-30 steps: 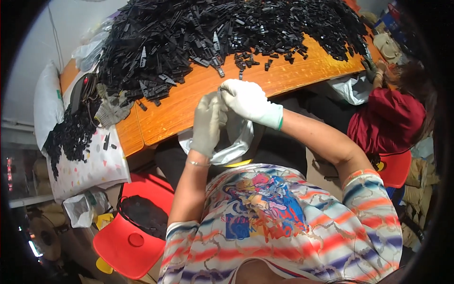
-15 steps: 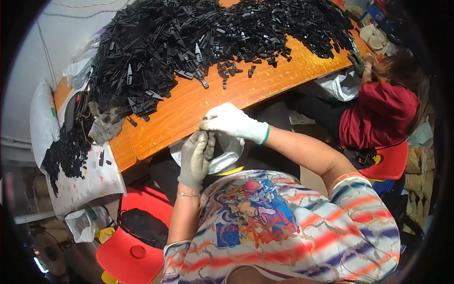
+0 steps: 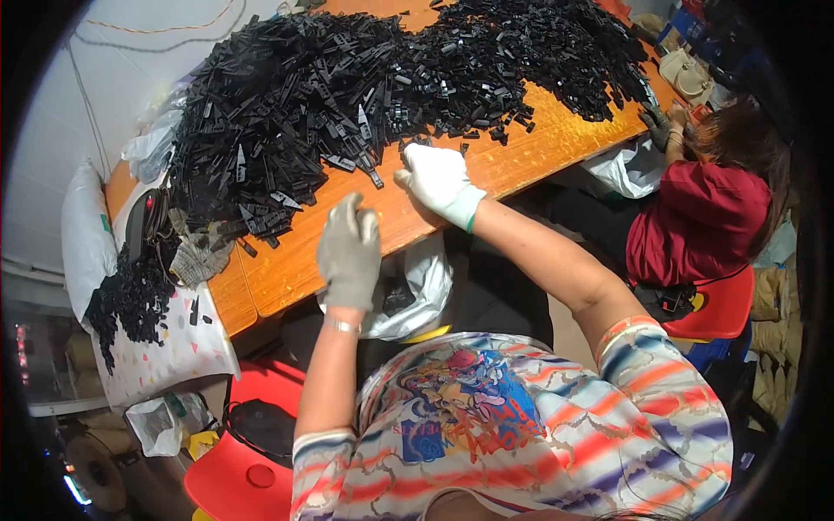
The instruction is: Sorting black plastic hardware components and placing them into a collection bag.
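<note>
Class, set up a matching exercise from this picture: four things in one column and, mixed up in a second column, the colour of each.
Things
1. glove on the right hand
2. glove on the left hand
3. pile of small plastic parts
4. tabletop

Colours
A. orange
B. white
C. black
D. grey

Pairs: 1-B, 2-D, 3-C, 4-A
</note>
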`<act>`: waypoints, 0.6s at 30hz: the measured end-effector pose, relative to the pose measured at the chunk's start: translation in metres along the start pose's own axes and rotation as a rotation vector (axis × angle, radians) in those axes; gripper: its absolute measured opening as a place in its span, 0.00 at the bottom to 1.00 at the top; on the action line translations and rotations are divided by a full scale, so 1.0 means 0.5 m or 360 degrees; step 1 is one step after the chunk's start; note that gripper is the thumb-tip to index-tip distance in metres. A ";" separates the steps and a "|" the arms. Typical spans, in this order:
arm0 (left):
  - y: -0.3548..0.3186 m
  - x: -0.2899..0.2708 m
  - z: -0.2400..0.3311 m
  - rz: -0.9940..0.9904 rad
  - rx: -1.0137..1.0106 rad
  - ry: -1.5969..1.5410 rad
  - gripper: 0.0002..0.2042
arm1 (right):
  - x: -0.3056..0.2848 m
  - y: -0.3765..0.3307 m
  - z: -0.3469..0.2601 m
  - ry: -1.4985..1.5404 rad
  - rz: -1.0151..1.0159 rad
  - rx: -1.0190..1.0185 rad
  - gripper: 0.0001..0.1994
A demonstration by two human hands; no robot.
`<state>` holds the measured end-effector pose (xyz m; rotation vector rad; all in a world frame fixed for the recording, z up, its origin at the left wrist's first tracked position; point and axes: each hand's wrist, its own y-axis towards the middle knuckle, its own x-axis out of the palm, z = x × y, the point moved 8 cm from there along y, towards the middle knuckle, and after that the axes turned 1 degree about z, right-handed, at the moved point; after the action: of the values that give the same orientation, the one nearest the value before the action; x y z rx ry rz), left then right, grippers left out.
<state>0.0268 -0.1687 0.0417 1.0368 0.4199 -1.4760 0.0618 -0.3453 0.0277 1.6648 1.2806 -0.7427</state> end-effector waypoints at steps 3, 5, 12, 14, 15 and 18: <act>0.090 0.037 0.016 -0.0063 -0.0190 0.0092 0.18 | 0.017 0.008 0.000 -0.0030 0.0077 -0.0060 0.10; 0.121 0.048 0.027 0.0000 -0.0181 0.0138 0.19 | 0.014 0.008 0.011 -0.0004 0.0033 0.0021 0.11; 0.132 0.075 -0.022 -0.0010 -0.0386 -0.0068 0.16 | 0.001 -0.020 0.057 0.0797 -0.0230 -0.0013 0.11; 0.120 0.072 -0.045 0.0007 -0.0397 -0.0284 0.16 | 0.010 -0.032 0.051 0.1014 -0.0470 0.0064 0.10; 0.110 0.073 -0.060 0.0069 -0.0319 -0.0605 0.14 | 0.021 -0.044 0.048 0.1393 -0.0592 0.0291 0.09; 0.062 0.109 -0.101 -0.0103 -0.0781 -0.1830 0.11 | 0.026 -0.071 0.018 0.1905 -0.0685 0.0511 0.07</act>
<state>0.0801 -0.1691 -0.0185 -0.2791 -0.0378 -1.6545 0.0319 -0.3452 0.0027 2.2148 2.4940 -0.0980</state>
